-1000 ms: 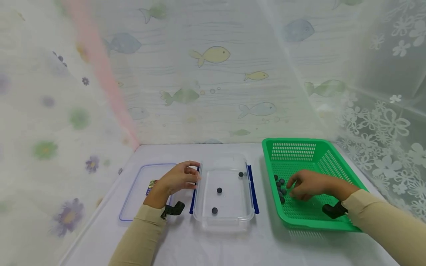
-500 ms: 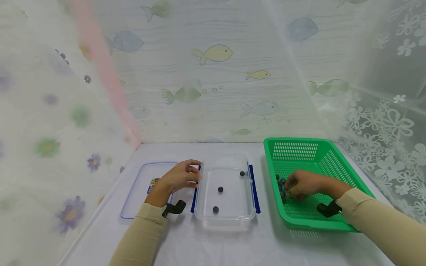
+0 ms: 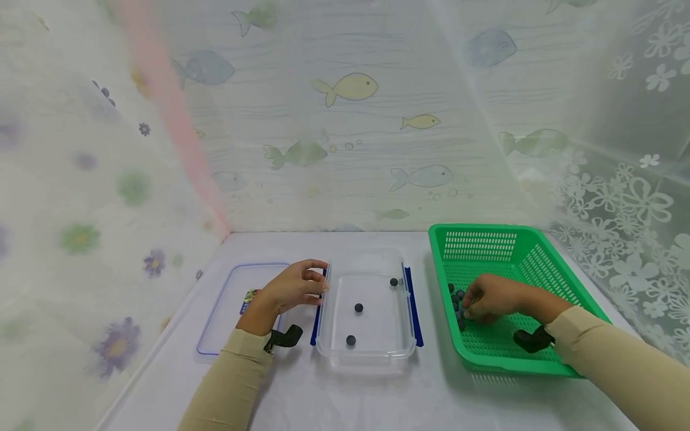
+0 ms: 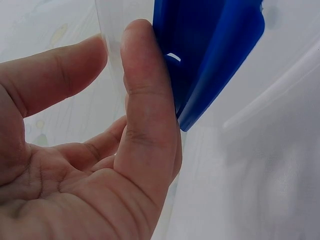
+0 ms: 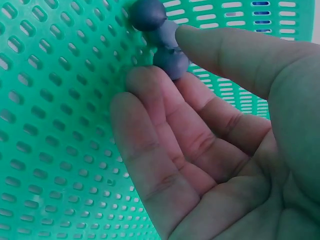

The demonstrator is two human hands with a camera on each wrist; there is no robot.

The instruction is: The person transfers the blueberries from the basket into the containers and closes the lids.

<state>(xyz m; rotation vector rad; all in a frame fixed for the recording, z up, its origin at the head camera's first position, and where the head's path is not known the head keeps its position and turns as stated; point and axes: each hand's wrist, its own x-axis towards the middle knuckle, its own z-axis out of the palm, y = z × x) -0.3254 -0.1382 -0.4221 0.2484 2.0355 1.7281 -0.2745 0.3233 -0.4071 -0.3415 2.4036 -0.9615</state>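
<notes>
From the head view, the left hand (image 3: pixel 293 289) grips the left rim of the clear container (image 3: pixel 366 353), seemingly to steady it on the white surface (image 3: pixel 345 395) while the right hand (image 3: pixel 487 297) works in the green basket (image 3: pixel 474 239) just to the container's right. Three dark berries (image 3: pixel 358 307) lie apart on the container's floor, and a small cluster of them sits at the basket's left wall under the right fingertips. The flat lid (image 3: pixel 226 299) lies left of the container. In the left wrist view, the thumb and fingers (image 4: pixel 145 115) curl round the thin clear wall beside the blue clasp (image 4: pixel 210 55). In the right wrist view, thumb and forefinger (image 5: pixel 150 90) close on one round, matte, blue-grey berry (image 5: pixel 171 62), pinching it; two more touch it just beyond.
</notes>
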